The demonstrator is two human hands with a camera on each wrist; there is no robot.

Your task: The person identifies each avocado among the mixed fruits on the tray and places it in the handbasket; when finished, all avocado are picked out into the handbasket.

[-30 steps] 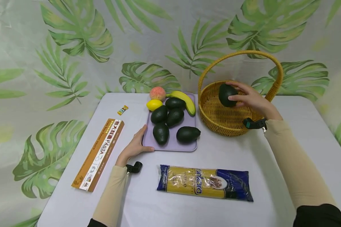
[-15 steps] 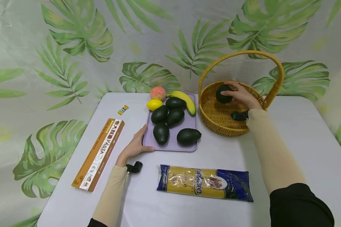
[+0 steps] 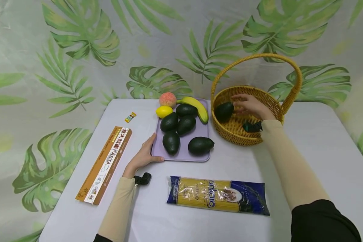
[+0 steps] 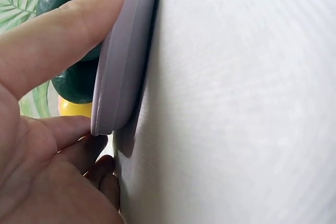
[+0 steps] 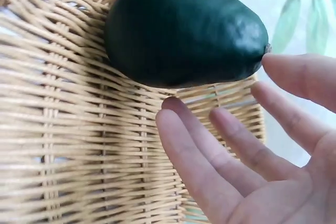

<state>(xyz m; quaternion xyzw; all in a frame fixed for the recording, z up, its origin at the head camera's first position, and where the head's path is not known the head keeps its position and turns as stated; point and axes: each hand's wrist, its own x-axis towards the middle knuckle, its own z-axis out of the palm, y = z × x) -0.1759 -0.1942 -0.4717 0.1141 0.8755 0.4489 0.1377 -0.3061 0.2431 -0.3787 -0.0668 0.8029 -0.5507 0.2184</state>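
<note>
A dark green avocado [image 3: 224,111] [image 5: 184,30] lies inside the wicker basket [image 3: 245,136] against its left wall. My right hand [image 3: 248,105] [image 5: 252,145] hovers just beside it with fingers spread and straight, holding nothing. My left hand [image 3: 143,155] [image 4: 47,129] holds the front left corner of the lilac tray [image 3: 181,155] [image 4: 123,66], thumb on its top rim and fingers under the edge. On the tray lie several avocados [image 3: 186,125], a banana [image 3: 197,107], a lemon [image 3: 164,111] and a peach [image 3: 167,99].
A blue bag of spaghetti [image 3: 218,195] lies at the front middle of the white table [image 3: 314,141]. A long orange pasta box [image 3: 105,163] lies at the left, with a small yellow packet [image 3: 130,117] behind it. A leaf-print backdrop hangs behind the table.
My right hand lowered the avocado into the basket, moved it left and let it go; the fingers have opened beside it. The left hand stayed on the tray.
</note>
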